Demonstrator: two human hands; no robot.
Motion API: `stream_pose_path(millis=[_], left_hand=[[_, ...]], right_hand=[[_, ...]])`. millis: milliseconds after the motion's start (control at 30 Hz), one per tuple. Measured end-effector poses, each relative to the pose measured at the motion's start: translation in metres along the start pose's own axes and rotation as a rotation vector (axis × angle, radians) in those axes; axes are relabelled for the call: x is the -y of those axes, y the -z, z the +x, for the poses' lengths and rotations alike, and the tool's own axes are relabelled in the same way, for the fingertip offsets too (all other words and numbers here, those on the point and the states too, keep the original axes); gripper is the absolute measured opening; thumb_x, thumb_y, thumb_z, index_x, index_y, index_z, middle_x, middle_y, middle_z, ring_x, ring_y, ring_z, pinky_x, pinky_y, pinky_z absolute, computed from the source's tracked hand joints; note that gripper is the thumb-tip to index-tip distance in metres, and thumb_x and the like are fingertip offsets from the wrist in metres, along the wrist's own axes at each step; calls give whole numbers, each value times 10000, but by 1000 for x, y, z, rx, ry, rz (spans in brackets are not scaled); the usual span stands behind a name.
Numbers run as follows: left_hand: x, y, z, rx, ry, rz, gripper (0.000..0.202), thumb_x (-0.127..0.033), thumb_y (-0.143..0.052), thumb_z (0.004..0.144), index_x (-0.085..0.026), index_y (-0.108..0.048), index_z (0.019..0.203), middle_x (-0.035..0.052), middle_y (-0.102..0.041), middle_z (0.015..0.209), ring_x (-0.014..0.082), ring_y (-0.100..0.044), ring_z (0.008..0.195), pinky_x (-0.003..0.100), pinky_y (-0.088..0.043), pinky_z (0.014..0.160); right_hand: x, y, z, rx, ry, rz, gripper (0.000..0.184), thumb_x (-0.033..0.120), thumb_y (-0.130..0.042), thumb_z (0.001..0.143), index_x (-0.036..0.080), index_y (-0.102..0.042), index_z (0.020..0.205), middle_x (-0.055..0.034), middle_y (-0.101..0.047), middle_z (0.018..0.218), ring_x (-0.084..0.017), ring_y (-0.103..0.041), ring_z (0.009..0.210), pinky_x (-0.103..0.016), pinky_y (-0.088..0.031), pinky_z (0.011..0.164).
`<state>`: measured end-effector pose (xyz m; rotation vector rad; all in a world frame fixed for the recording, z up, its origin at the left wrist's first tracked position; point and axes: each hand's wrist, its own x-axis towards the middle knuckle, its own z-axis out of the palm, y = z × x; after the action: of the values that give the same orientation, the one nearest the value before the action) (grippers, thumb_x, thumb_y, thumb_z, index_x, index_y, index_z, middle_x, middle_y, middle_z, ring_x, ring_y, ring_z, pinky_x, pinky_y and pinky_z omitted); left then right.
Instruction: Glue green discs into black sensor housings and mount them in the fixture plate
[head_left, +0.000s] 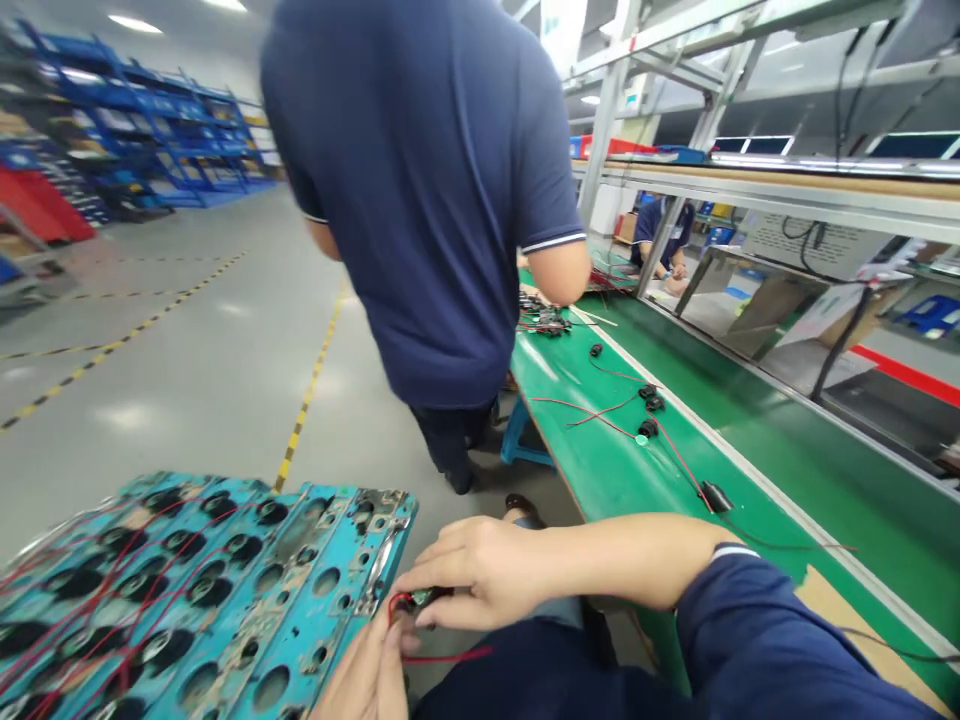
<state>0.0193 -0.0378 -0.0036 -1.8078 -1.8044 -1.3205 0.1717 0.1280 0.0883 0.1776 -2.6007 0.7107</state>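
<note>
My right hand (pixel 480 572) reaches in from the right, its fingers curled and pinched on a small black part (pixel 421 598) with a red wire (pixel 450 657) trailing from it. My left hand (pixel 369 672) comes up from the bottom edge. Its fingertips are closed on the same part from below, though most of this hand is cut off. Both hands meet at the right edge of a worn blue tray (pixel 315 600) full of round holes. Several holes hold round black parts (pixel 161 645) with red wires.
A person in a navy polo shirt (pixel 427 200) stands close ahead with their back to me, at a green workbench (pixel 600 450). Loose black parts with red wires (pixel 649 400) lie on the bench. A blue stool (pixel 517 435) stands beside it. Blue shelving (pixel 150 130) lines the far left.
</note>
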Motion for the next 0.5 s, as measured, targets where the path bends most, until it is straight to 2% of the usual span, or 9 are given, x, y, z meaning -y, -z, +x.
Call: stream_pose_path(millis=[67,100,200,267,333,400,500], left_hand=[[-1,15,-16,-7,102,-16,438,-189,-519,973,-276,-568,1399,84,-764,1013,229,-745,803,284,-608,676],[-4,25,-24,16,200,-50,370,-214,-507,980,-256,-622,1329,92,-764,1023,237,-745,817,294,-611,687],[-13,58,-47,76,607,-245,286,-313,-466,999,-218,-715,1103,97,-762,987,248,-734,834,330,-607,734],[-9,85,-66,54,831,-382,270,-361,-497,981,-207,-715,1025,87,-757,934,241,-721,829,332,-594,745],[3,117,-93,-56,1017,-433,259,-389,-530,952,-194,-695,991,66,-745,827,227,-707,750,329,-585,712],[15,156,-127,-229,1157,-373,265,-416,-552,920,-185,-681,938,54,-726,749,218,-690,679,327,-578,669],[30,221,-177,-490,1273,-168,273,-446,-616,858,-185,-689,894,64,-729,752,223,-685,695,332,-572,674]], right_hand=[[11,-26,21,-48,17,101,372,346,-583,990,95,-609,1264,-147,-746,1116,-190,-702,1033,-282,-520,951],[19,-39,32,-75,13,156,359,341,-584,990,110,-614,1263,-145,-747,1117,-191,-701,1047,-292,-523,956],[45,-79,65,-144,-36,291,313,329,-612,974,165,-656,1236,-121,-757,1085,-200,-713,990,-320,-550,907],[52,-110,90,-151,-84,341,282,322,-644,950,198,-688,1199,-99,-765,1031,-195,-713,858,-319,-570,817],[56,-150,120,-114,-107,377,279,323,-661,931,205,-695,1182,-90,-762,998,-183,-690,743,-314,-571,744],[65,-195,150,-26,-108,379,290,323,-662,920,190,-687,1176,-94,-757,970,-192,-683,723,-330,-569,747],[100,-263,187,247,-69,258,319,297,-635,931,156,-643,1217,-111,-744,986,-231,-702,857,-356,-557,830]])
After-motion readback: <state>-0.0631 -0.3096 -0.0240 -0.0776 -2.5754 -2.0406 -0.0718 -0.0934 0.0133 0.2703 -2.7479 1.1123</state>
